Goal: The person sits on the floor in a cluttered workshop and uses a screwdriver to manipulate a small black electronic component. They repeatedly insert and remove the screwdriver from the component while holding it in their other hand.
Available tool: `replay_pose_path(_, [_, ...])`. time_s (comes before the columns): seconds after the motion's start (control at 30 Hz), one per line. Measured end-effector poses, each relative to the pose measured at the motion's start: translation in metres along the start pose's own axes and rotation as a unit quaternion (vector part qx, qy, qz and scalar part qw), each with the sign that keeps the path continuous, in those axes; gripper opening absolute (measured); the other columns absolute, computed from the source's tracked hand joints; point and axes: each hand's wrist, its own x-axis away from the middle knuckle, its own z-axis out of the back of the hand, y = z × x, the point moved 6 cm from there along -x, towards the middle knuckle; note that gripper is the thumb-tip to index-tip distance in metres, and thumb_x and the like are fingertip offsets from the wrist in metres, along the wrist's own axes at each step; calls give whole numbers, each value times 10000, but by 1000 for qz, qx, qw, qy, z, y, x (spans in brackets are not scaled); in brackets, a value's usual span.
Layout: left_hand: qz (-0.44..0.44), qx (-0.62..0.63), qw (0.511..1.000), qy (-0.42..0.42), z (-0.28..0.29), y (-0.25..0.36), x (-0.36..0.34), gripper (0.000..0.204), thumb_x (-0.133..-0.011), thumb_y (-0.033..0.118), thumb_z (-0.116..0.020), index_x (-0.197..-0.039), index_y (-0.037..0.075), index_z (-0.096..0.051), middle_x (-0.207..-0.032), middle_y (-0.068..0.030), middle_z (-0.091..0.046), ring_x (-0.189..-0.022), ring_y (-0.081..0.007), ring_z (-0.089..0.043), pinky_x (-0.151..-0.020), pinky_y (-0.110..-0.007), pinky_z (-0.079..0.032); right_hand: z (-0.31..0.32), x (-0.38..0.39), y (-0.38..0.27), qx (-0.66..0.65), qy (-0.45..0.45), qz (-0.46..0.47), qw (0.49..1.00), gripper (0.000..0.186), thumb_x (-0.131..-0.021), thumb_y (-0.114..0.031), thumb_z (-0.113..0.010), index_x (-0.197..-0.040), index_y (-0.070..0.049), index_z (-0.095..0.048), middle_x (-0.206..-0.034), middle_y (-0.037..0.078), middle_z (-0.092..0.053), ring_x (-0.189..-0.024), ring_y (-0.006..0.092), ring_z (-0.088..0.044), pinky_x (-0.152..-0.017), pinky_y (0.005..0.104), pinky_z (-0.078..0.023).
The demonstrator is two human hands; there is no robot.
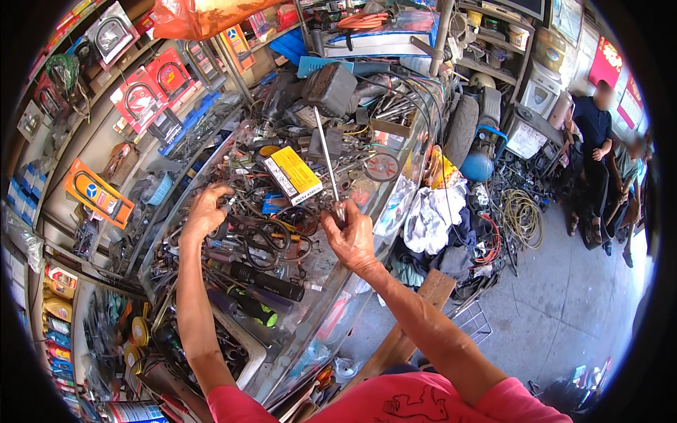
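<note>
My right hand (pixel 351 236) is closed around the lower end of a long screwdriver (pixel 326 149), its bare metal shaft pointing up and away over the cluttered glass counter. My fingers cover most of its handle. Farther left, my left hand (pixel 205 217) hovers at the edge of the heap of tools, fingers curled; whatever they grip, if anything, is hidden. Between the hands lies a yellow and white box (pixel 293 175) on loose metal parts. Dark cable loops (pixel 265 243) sit below it. Nearer me are a black flashlight-like cylinder (pixel 266 280) and a black-and-green handle (pixel 255 307).
Packaged U-shaped locks (pixel 100 192) hang on the left shelves. A dark metal block (pixel 328 89) tops the heap at the back. Right of the counter, white cloth or bags (pixel 434 218), a tire (pixel 462 130) and coiled hose (pixel 523 220) lie about. Two people sit far right.
</note>
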Motion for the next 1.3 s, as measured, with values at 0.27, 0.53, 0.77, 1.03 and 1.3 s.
replay_pose_path(0.27, [67,197,973,103,24,-15,-27,220,-772,38,-533,-963,7,-638,-943,-107,-643,-874,-160,-585,-775,-287,-449,-1,0,1,-5,4,3,1000,278,-777,-233,-618,-749,-7,-458,-497,170,-496,-477,355,-530,-464,405,-394])
replay_pose_path(0.53, [52,-125,987,86,-22,10,-60,260,-728,119,-627,-986,111,-657,-1117,-179,-546,-1044,-342,-533,-895,-390,-423,-1,0,3,-16,-4,-14,1000,256,-774,-215,-620,-774,-6,-472,-517,183,-511,-495,353,-553,-466,397,-412])
replay_pose_path(0.77, [56,-27,987,147,14,17,-58,225,-729,144,-668,-939,61,-677,-952,-147,-653,-892,-266,-633,-793,-332,-467,2,0,2,-32,6,-7,999,254,-783,-187,-645,-777,-2,-471,-499,91,-461,-443,116,-412,-437,302,-365])
replay_pose_path(1.03, [53,-33,955,292,56,25,-27,228,-690,164,-713,-888,52,-691,-942,-150,-648,-853,-294,-632,-759,-347,-465,1,0,-3,1,-1,0,1000,262,-776,-222,-624,-778,-11,-469,-528,191,-523,-526,382,-553,-479,412,-418])
replay_pose_path(1.3, [-71,90,989,90,23,41,-4,214,-724,101,-706,-919,21,-670,-760,-48,-595,-713,-184,-577,-678,-303,-458,-2,0,2,-10,-1,2,1000,260,-769,-215,-625,-778,-9,-467,-521,192,-516,-519,384,-548,-480,416,-416])
